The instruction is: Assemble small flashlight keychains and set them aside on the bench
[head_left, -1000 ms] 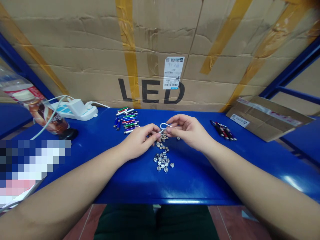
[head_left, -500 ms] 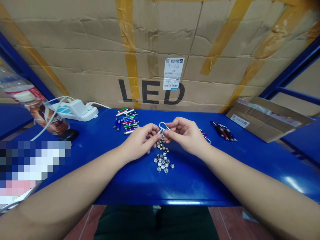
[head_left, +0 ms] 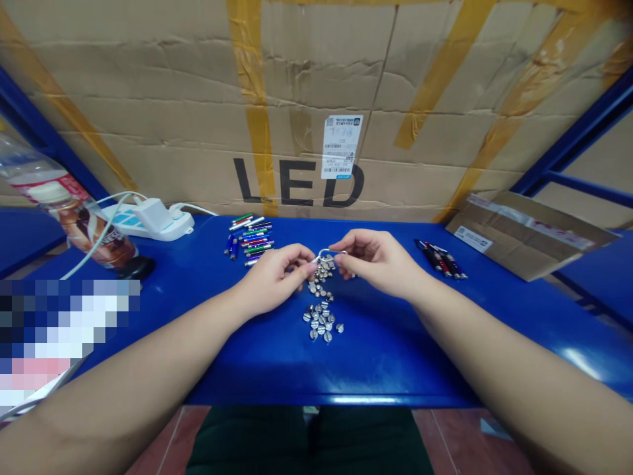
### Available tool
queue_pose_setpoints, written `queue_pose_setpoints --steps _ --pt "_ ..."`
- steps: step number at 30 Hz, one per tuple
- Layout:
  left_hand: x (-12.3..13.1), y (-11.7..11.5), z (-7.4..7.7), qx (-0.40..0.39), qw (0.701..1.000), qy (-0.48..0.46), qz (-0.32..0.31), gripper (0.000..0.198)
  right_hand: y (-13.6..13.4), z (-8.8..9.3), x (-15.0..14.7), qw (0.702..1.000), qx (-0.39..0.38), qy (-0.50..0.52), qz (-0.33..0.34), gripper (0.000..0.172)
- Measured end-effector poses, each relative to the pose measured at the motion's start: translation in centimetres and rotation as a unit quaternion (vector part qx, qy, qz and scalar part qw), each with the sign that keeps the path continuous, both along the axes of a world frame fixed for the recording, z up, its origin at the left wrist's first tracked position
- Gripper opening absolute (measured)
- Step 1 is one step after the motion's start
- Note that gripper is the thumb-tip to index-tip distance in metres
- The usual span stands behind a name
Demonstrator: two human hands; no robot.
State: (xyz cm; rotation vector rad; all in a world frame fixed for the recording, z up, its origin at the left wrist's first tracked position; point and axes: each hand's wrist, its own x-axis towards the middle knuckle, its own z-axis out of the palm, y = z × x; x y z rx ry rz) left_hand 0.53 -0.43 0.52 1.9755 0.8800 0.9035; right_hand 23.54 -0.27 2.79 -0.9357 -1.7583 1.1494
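Observation:
My left hand (head_left: 277,277) and my right hand (head_left: 378,260) meet over the blue table (head_left: 386,343), fingers pinched together. Between the two sets of fingertips runs a small white metal clip (head_left: 327,253), held at both ends. Just below the fingertips lies a loose heap of several small silver caps (head_left: 321,313). Whether my left fingers also hold a cap is hidden.
A row of several small coloured pen-shaped pieces (head_left: 251,239) lies behind my left hand, a smaller dark bunch (head_left: 441,258) right of my right hand. A white power strip (head_left: 148,221) and a drink bottle (head_left: 74,218) stand far left. A large "LED" carton (head_left: 306,105) fills the back; a flat cardboard box (head_left: 524,231) sits at right.
The white clip, a raised loop between my fingertips before, now lies lower and flatter. My right hand has shifted slightly right and back.

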Motion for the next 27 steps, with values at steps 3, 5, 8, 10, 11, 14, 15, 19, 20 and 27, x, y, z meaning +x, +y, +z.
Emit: queue_pose_setpoints --steps 3,5,8,10,11,14,15,19,20,27 --pt "-0.3 -0.1 0.3 0.028 0.999 0.031 -0.006 0.021 0.3 0.9 1.0 0.999 0.000 -0.037 -0.006 0.017" --pt "-0.5 -0.3 0.4 0.023 0.999 0.040 -0.011 0.027 0.5 1.4 1.8 0.999 -0.004 -0.031 -0.017 0.011" --pt "-0.8 -0.2 0.3 0.018 0.999 0.038 -0.009 0.035 1.3 2.0 3.8 0.996 -0.010 0.042 -0.072 0.007" --pt "-0.9 -0.1 0.3 0.030 0.998 0.046 -0.010 0.032 2.2 2.3 6.0 0.985 -0.017 0.111 -0.130 0.010" --pt "-0.9 -0.1 0.3 0.039 0.998 0.056 -0.012 0.029 2.8 2.3 7.3 0.979 -0.017 0.130 -0.156 0.011" --pt "-1.0 0.1 0.4 0.065 0.994 0.086 -0.017 0.024 4.6 2.0 11.3 0.959 0.006 0.162 -0.233 0.013" --pt "-1.0 0.1 0.5 0.074 0.993 0.091 -0.017 0.023 5.1 1.8 12.5 0.952 0.007 0.164 -0.260 0.015" --pt "-1.0 0.2 0.5 0.095 0.991 0.098 -0.009 0.022 6.3 0.6 16.2 0.935 -0.053 0.121 -0.328 0.017" --pt "-1.1 0.2 0.5 0.097 0.990 0.099 -0.007 0.021 6.4 0.3 16.8 0.936 -0.082 0.101 -0.328 0.017" --pt "-1.2 0.2 0.5 0.110 0.988 0.109 0.004 0.020 6.6 -1.2 17.5 0.920 -0.181 -0.124 -0.325 0.035"
